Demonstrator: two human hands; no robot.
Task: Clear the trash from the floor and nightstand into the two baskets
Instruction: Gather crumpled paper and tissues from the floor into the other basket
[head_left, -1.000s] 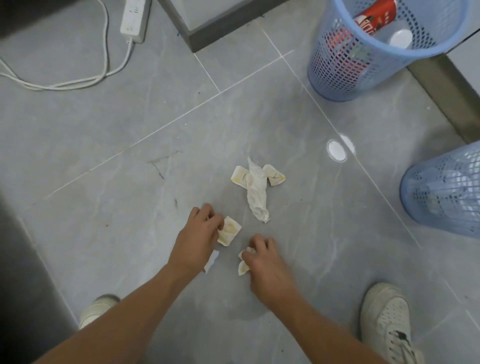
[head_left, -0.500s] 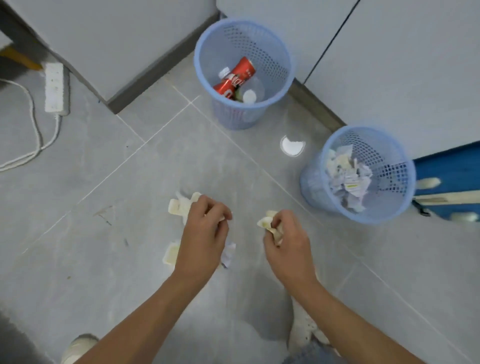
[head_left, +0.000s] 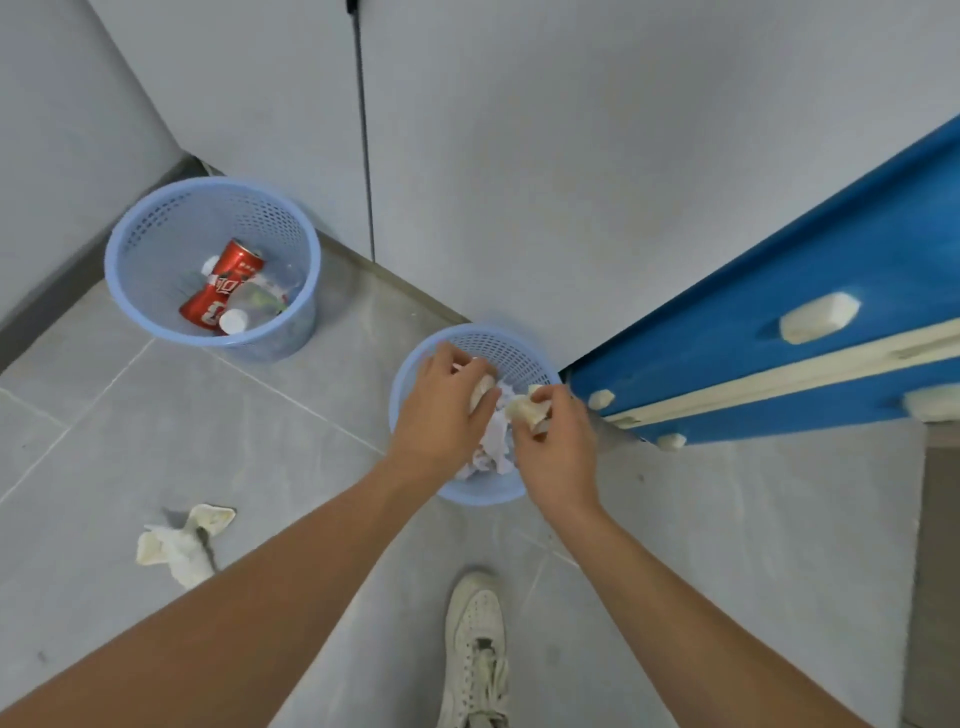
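I see both hands' fingers (head_left: 545, 397) pinching paper scraps (head_left: 527, 410) over near basket (head_left: 410, 374); blue nightstand (head_left: 779, 332) just right, tissue wad (head_left: 182, 543) on floor far left.

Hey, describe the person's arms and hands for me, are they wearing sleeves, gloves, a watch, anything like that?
Both forearms are bare as far as the view shows; no sleeves reach into the picture. The left hand and the right hand wear no gloves, and no watch, bracelet or ring is visible on the wrists or fingers. Motion blur hides finer marks.

Pale blue perforated baskets (head_left: 156, 249), a red can (head_left: 221, 291), bright blue furniture (head_left: 831, 249).
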